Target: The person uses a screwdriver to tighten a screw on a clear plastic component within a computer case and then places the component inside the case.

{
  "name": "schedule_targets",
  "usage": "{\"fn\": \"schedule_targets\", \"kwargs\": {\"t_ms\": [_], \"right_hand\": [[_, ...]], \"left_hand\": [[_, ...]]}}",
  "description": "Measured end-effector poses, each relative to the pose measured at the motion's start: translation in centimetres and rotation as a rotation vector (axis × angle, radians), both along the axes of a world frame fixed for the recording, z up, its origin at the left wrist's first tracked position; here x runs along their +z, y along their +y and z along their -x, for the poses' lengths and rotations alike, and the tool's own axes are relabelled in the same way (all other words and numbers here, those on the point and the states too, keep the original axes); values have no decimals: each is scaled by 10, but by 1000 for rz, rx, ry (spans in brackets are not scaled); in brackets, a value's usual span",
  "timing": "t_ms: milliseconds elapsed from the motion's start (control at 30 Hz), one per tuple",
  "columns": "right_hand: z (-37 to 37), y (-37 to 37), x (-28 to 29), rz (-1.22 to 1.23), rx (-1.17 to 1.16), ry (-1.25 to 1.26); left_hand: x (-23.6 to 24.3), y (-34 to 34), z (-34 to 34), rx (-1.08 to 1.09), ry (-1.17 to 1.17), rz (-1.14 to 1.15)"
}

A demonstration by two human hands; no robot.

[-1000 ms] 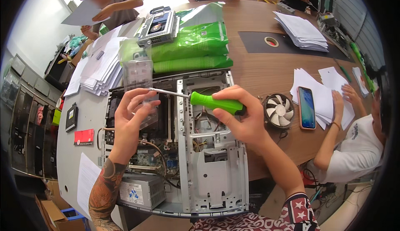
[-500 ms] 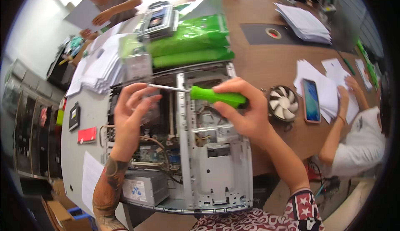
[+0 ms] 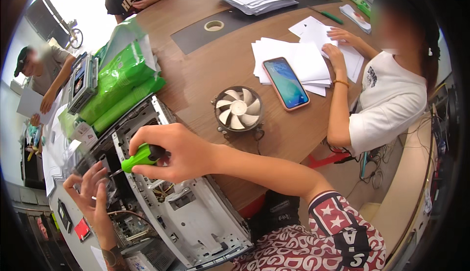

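Observation:
My right hand (image 3: 178, 153) grips a screwdriver (image 3: 139, 158) by its bright green and black handle, the metal shaft pointing left toward my other hand. Half-curled, my left hand (image 3: 93, 200) has crinkled clear plastic (image 3: 110, 189) at its fingers, which looks like a small bag; its contents cannot be made out. Both hands are above an opened metal computer case (image 3: 193, 222), with cables and a circuit board (image 3: 132, 229) showing inside. The screwdriver's tip is close to the left fingers; whether it touches anything is unclear.
Right of the case stand a round cooling fan (image 3: 238, 108) and a phone (image 3: 286, 83) on paper sheets. Green plastic packages (image 3: 115, 80) carry a metal drive unit (image 3: 83, 82) beyond the case. At right, a person in a white shirt (image 3: 389, 100) has hands on papers.
The view has swung to the right, so the case and my hands appear farther left. My right hand still holds the screwdriver near my left hand.

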State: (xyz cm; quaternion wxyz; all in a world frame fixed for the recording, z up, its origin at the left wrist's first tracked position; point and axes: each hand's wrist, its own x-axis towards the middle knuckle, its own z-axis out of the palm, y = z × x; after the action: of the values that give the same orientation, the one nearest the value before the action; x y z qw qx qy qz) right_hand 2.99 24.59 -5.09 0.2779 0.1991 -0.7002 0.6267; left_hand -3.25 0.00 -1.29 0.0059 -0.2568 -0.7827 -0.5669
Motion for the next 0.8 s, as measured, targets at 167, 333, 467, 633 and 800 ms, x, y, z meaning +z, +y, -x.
{"fn": "schedule_targets", "kwargs": {"t_ms": [167,333,467,633,800], "right_hand": [[1,4,-5,-25,-52,31],[2,1,-3,32,16,24],[3,0,-8,10,-1,44],[2,2,-10,-22,-4,17],[5,0,-9,-15,-19,37]], "left_hand": [[-12,-21,19,-33,2,4],[-12,-45,28,1,-73,60],[2,-10,7,8,4,88],[2,-32,14,12,222,376],[-3,-41,16,-53,302,464]]}}
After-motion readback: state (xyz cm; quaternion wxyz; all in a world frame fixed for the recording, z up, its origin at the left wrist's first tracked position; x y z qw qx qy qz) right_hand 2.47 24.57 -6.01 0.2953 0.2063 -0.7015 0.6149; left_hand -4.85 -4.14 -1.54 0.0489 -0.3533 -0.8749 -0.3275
